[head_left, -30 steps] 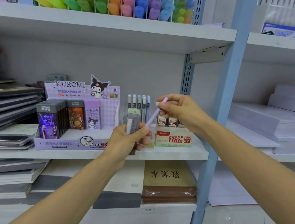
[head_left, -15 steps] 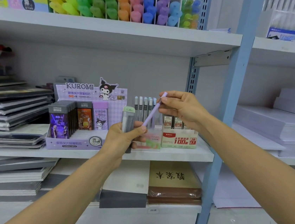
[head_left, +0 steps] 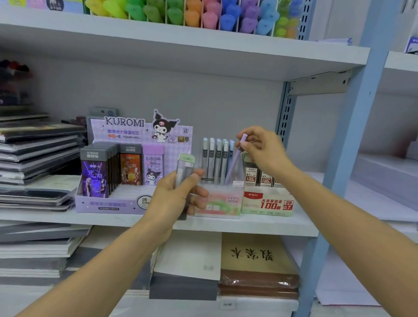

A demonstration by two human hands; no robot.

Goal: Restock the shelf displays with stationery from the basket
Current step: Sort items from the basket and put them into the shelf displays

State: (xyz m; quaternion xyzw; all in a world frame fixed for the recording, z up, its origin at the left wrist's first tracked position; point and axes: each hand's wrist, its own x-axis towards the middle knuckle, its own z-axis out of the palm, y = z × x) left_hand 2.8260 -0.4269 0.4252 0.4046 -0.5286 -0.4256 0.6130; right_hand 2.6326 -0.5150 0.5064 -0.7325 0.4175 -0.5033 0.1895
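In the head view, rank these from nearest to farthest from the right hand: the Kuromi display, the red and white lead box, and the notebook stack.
1. Red and white lead box, directly under the right hand.
2. Kuromi display, to the left, past the left hand.
3. Notebook stack, at the far left end of the shelf.
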